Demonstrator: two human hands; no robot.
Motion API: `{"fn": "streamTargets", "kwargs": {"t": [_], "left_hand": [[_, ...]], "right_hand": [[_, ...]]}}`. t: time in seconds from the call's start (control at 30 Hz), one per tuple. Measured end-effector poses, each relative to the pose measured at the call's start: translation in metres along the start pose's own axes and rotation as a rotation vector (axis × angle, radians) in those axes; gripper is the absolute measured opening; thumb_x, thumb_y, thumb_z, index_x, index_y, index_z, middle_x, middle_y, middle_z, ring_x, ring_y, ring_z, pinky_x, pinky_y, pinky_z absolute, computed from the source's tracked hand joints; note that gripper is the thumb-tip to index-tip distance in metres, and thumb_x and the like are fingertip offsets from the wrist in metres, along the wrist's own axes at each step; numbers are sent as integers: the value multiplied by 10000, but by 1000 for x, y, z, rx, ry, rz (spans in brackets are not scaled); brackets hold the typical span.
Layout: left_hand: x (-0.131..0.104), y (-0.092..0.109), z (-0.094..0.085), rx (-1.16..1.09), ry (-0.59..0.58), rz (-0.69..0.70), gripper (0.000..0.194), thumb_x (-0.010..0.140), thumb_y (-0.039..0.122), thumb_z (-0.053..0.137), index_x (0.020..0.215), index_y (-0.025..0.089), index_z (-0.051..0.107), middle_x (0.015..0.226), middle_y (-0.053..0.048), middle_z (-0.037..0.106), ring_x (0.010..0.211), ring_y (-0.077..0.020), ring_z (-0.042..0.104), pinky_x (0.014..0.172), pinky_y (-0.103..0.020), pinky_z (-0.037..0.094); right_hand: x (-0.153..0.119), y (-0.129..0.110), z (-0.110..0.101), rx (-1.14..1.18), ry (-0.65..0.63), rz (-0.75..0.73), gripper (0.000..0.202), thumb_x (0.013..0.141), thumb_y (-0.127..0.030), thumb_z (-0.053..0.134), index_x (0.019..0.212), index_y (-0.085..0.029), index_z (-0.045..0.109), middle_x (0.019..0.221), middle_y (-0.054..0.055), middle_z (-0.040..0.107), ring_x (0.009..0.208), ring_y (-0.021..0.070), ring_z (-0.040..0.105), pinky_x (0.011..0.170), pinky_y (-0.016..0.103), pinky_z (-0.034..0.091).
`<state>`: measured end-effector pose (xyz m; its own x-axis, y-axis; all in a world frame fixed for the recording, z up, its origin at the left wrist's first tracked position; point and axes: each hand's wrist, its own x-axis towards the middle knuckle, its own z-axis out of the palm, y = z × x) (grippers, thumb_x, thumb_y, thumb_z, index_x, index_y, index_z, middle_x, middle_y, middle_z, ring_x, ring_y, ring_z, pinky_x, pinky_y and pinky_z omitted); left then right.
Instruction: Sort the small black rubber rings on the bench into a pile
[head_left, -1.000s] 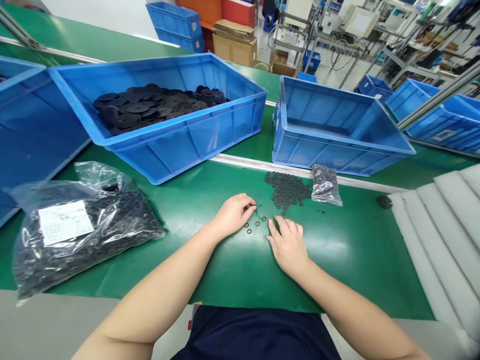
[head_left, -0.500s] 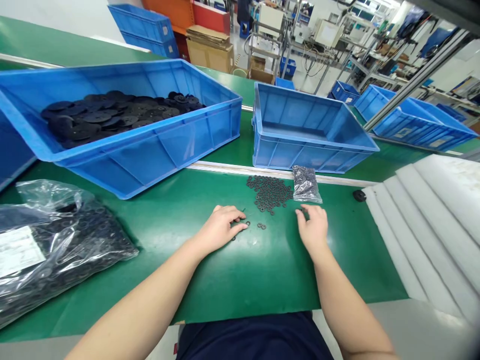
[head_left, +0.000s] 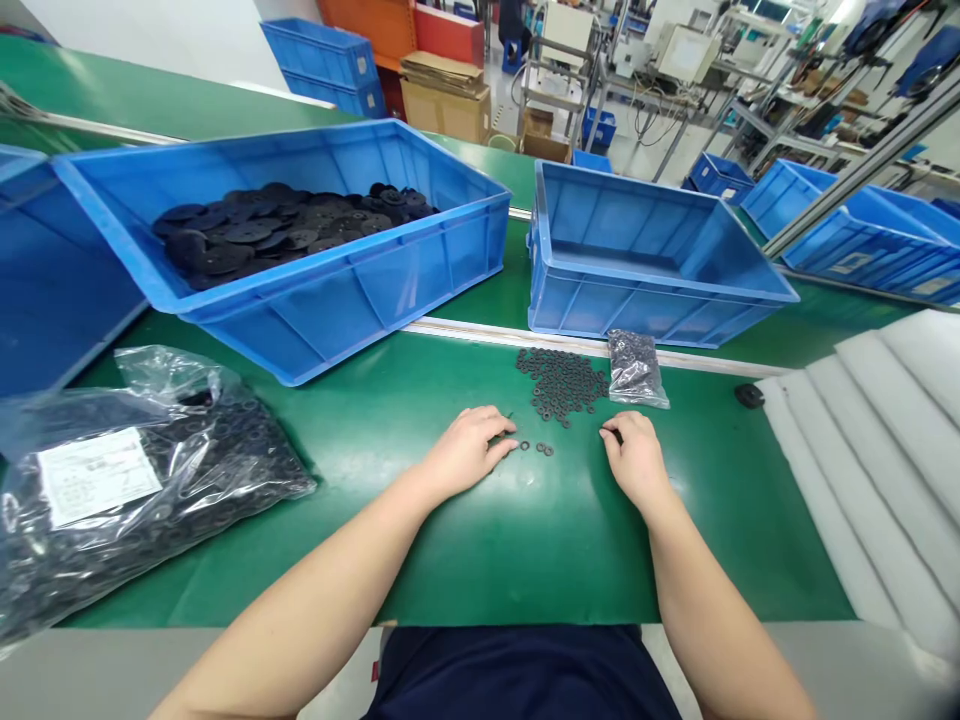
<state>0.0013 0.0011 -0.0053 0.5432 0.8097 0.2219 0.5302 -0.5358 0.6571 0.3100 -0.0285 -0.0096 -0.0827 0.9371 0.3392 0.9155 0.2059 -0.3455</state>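
My left hand (head_left: pixel 480 447) rests on the green table (head_left: pixel 525 560), thumb and fingers apart, its fingertips just left of a small black ring (head_left: pixel 525 446). Two more rings (head_left: pixel 544 450) lie touching to the right of that one. My right hand (head_left: pixel 631 445) is on the table farther right, its thumb and index fingertip together; whatever lies between them is too small to make out. Behind and between the hands is a spread of many small black rings (head_left: pixel 562 383). Beside it lies a small clear bag (head_left: pixel 635 368) of dark parts.
A blue bin (head_left: pixel 360 290) of black discs stands at the back left, an empty blue bin (head_left: pixel 660 300) at the back right. A large bag of black parts (head_left: pixel 225 470) lies left. White foam sheets (head_left: pixel 847 480) and a black round part (head_left: pixel 749 396) are right.
The view has shifted, so the table things appear farther right. My right thumb and index finger have come together. My left hand has drawn slightly away from the nearest ring.
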Motion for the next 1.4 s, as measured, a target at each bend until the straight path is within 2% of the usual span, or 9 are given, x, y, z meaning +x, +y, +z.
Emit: {"fn": "streamTargets", "kwargs": {"t": [0.17,0.27,0.47,0.57,0.67,0.87,1.0,1.23,1.4], "left_hand": [[-6,-7,-31,-53,-205,-62,380,754,392,839,1037,191,684,894,-23,642,809,-176,607,712,-268,455],[-6,-4,-32,-3,-265,-82,249,768,288,826,959,194,696,833,-5,637,760,-163,603,693,-260,438],[-2,3,-11,21,-167,-65,9,878,203,694,883,195,692,863,-17,671,780,-163,619,725,-268,447],[-2,4,-4,48,-112,-42,63,916,189,631,901,198,691,888,-27,676,813,-170,630,738,-273,458],[-3,4,0,38,-85,-24,67,925,220,632,916,194,694,897,-33,676,817,-170,635,742,-275,471],[-3,11,6,31,-98,18,52,887,216,692,932,195,708,917,-34,679,826,-169,642,742,-270,479],[-3,9,4,5,-91,29,77,899,242,683,958,196,704,939,-40,674,844,-167,642,770,-273,489],[0,-6,-14,106,-12,-147,89,927,246,603,895,188,663,814,-27,624,754,-170,593,706,-285,455],[4,-9,-10,144,49,-190,85,911,242,588,853,200,634,754,-5,627,713,-166,582,646,-278,410]], "right_hand": [[-6,-23,2,-44,-24,-84,121,912,-203,529,846,-195,629,896,96,646,854,245,536,809,388,444],[-8,-34,4,57,-44,-124,140,934,-206,518,841,-205,624,843,70,636,829,221,563,789,352,457],[-9,-35,3,179,-122,-107,96,915,-215,539,868,-210,622,824,44,629,786,189,594,754,314,480],[-9,-30,3,189,-111,-67,114,902,-227,558,970,-203,646,833,44,641,769,190,607,745,320,497],[-8,-27,5,178,-122,-84,148,931,-241,533,931,-212,677,856,60,653,815,203,618,779,335,509],[-8,-30,13,156,-56,-120,241,971,-279,509,973,-202,737,916,88,664,882,219,626,823,362,524],[-5,-34,18,160,-10,-105,260,974,-290,510,995,-184,747,860,80,655,829,213,625,788,357,532],[-4,-36,15,193,-29,-85,219,961,-316,537,974,-201,723,894,78,664,862,213,632,820,357,527],[-4,-43,14,211,-42,-97,210,963,-295,529,937,-203,716,881,81,669,869,222,619,828,379,514]]}}
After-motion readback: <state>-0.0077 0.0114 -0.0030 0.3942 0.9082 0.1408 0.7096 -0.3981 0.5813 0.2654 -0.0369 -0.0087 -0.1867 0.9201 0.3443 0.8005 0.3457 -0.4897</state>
